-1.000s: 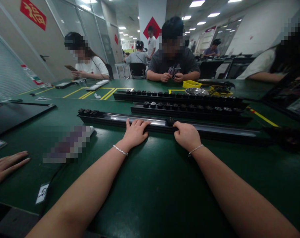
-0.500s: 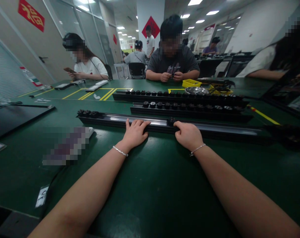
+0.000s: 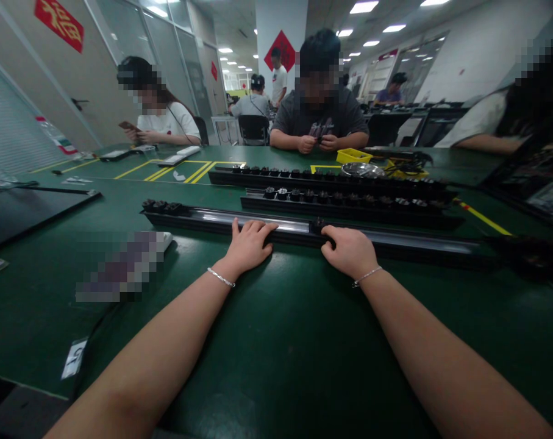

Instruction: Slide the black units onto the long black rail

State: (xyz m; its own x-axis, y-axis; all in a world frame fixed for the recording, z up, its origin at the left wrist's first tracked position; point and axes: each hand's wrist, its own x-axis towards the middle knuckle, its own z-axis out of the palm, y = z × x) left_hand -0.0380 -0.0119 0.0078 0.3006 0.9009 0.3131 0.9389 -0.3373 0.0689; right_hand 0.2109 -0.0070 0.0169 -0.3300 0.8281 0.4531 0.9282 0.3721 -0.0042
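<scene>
A long black rail (image 3: 395, 241) with a shiny channel lies across the green table in front of me. My left hand (image 3: 249, 247) rests on its near edge, fingers spread over the channel. My right hand (image 3: 349, 250) is curled, its index finger at a small black block (image 3: 318, 223) seated in the channel and its thumb low against the rail's front side. The fingers hide part of that block. Several similar black pieces (image 3: 160, 207) sit at the rail's left end.
Two more black rails (image 3: 349, 210) filled with small parts lie behind. Farther back are a yellow bin (image 3: 353, 156) and a round metal dish (image 3: 362, 169). A blurred-out device (image 3: 125, 265) with a cable lies left. Co-workers sit across the table; one person's hands (image 3: 317, 144) hold a small part.
The view has shifted very slightly. Both my hands stay at almost the same places on the rail, and the small black block shows no clear movement.
</scene>
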